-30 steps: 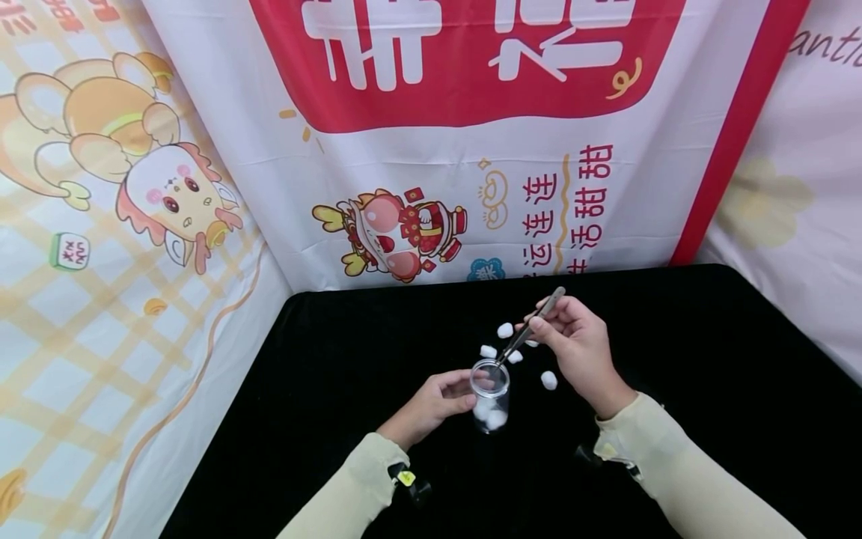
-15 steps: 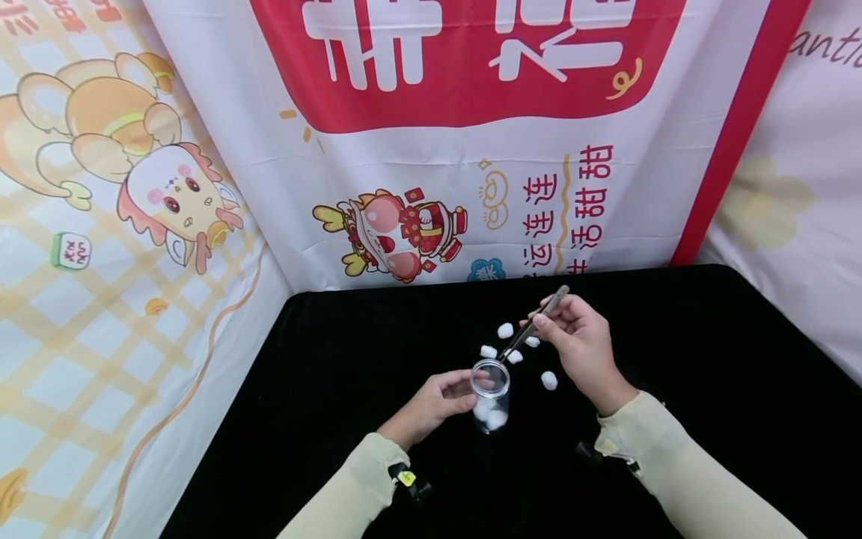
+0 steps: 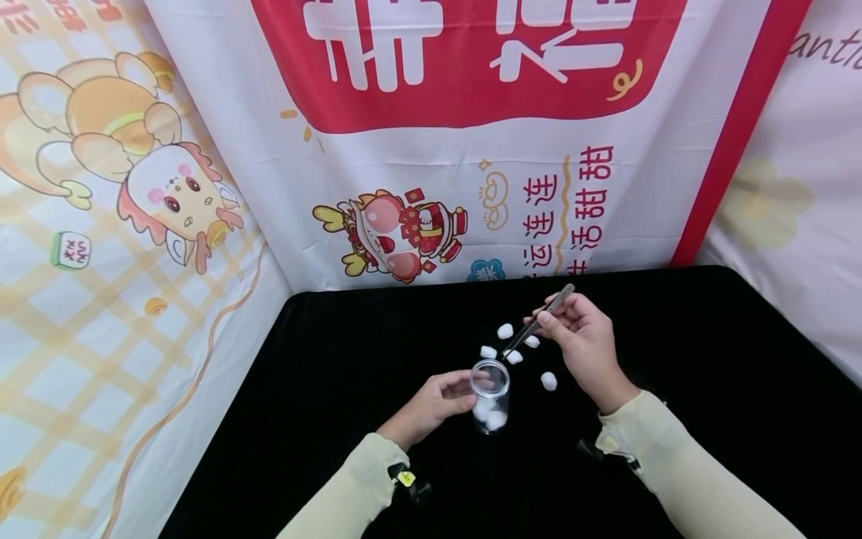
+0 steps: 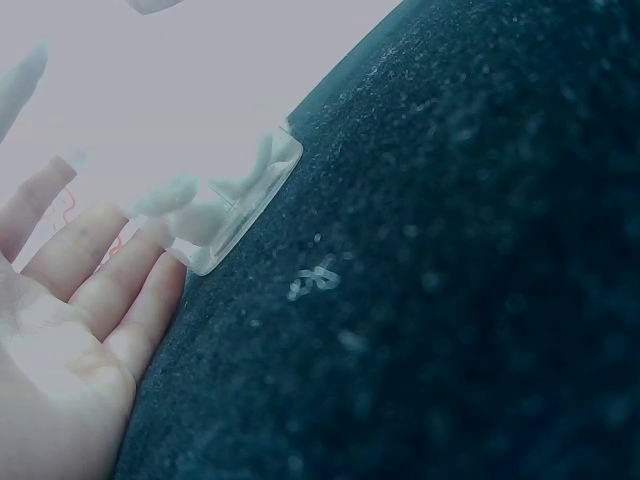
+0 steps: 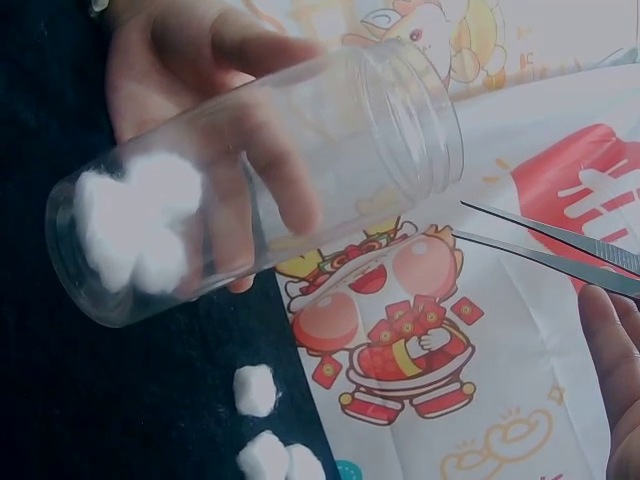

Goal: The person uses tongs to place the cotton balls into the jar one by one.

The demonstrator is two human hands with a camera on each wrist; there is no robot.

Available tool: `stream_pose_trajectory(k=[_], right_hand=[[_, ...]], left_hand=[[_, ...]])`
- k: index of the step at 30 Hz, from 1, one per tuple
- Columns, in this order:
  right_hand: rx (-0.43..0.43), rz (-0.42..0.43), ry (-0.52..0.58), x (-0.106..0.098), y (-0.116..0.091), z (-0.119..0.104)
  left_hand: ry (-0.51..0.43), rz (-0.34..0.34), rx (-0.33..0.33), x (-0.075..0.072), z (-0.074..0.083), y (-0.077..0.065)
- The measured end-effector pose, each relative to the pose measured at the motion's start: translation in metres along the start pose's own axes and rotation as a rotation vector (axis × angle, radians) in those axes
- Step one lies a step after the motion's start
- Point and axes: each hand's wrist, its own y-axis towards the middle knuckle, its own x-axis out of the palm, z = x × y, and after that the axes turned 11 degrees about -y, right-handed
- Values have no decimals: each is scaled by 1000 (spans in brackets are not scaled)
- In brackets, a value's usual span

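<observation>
A clear, lidless jar (image 3: 500, 400) stands upright on the black cloth with several white cotton balls (image 5: 140, 225) at its bottom. My left hand (image 3: 436, 404) holds it from the left, fingers behind the wall and thumb in front. Pinched in my right hand (image 3: 584, 346) is a pair of metal tweezers (image 3: 530, 326), slanting down toward the jar's rim. In the right wrist view the tweezer tips are apart with nothing between them, just outside the jar's mouth. Several loose cotton balls (image 3: 505, 331) lie beyond the jar, and another cotton ball (image 3: 548, 382) sits to its right.
Black cloth (image 3: 350, 359) covers the table. Behind it hangs a printed white and red curtain (image 3: 404, 157), and a patterned curtain (image 3: 101, 314) runs along the left side. Dark wrist-worn devices (image 3: 419, 492) sit at the sleeve cuffs.
My right hand has drifted slightly up and right, drawing the tweezer tips back from the jar's mouth to just outside its rim. The left hand and jar have stayed in place.
</observation>
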Motion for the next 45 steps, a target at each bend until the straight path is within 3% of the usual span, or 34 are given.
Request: stream_pose_trajectory(k=[12,26,45], right_hand=[[48,39,-62,-3,2,12],[76,36,-91,-6,4,23],[109,36,-152,-11,4,38]], left_hand=[[0,-2,-3,-1,-1,0],[-4,-3,20,-2,-3,0],[-28,2,-3,-1,-2,1]])
